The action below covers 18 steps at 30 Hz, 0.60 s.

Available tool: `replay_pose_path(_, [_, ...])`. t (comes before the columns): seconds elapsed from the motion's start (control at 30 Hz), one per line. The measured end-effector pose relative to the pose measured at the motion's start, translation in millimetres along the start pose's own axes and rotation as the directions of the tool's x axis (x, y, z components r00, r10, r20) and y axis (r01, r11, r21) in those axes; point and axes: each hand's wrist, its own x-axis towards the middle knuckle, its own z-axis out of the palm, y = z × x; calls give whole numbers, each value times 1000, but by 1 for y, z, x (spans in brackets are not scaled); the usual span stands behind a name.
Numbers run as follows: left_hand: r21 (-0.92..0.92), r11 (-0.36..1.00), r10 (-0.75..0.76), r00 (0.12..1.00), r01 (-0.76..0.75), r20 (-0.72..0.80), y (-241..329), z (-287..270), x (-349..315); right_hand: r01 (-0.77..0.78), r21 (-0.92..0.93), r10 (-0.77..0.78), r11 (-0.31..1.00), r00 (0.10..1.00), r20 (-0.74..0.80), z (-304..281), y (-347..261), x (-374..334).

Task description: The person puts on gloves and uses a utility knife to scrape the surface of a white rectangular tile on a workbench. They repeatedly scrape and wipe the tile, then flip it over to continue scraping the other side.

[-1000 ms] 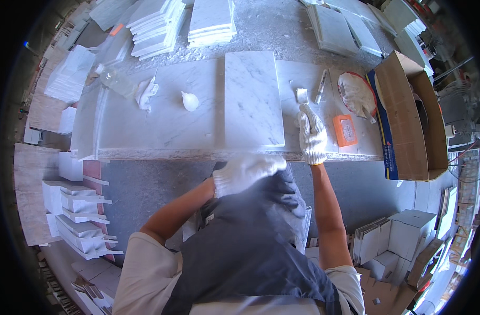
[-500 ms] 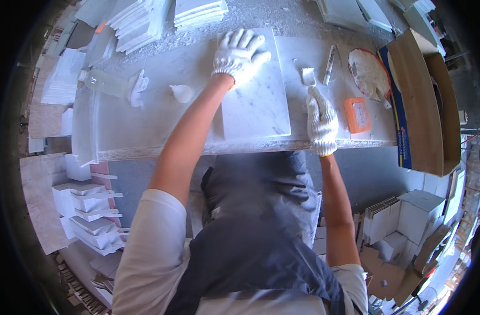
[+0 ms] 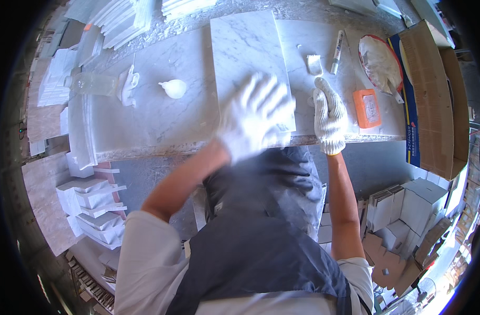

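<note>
Left hand: a white knitted glove on the left hand [image 3: 257, 116], blurred, fingers spread and grasping nothing, over the lower part of the slab at the centre of the frame; whether the palm touches it, I cannot tell
Slab: a white rectangular marble slab with grey veins [image 3: 249, 50], lying flat at the upper centre of the frame, its near right corner visible just beside the left hand's fingers
Right hand: a matching white knitted glove on the right hand [image 3: 330, 116], right of centre, at the near edge of the worktop, fingers drawn together; whether they grip a handle, I cannot tell
Small tool: a small white flat-headed piece [image 3: 314, 65], just above the right hand's fingertips
Worktop: a long pale marble-topped table [image 3: 151, 123] across the upper half of the frame
Right of slab: a slim white marker pen [image 3: 337, 52], an orange rectangular block [image 3: 367, 108] and a round red-rimmed dish of white material [image 3: 379, 64]
Far right: an open brown cardboard box [image 3: 426, 94]
Left of slab: a white bulb-shaped object [image 3: 173, 88], then a clear plastic bottle [image 3: 96, 84] at the upper left
</note>
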Motion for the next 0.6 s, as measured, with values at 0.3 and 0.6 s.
replay_pose_path(0.3, [-786, 598, -144, 944, -156, -297, 47, -18, -91, -26, -27, 27, 999, 999, 31, -2, -2, -3])
replay_pose_path(0.6, [-291, 904, -407, 840, 313, -359, -40, 9, -3, 37, -72, -37, 997, 999, 7, 1, 2, -1])
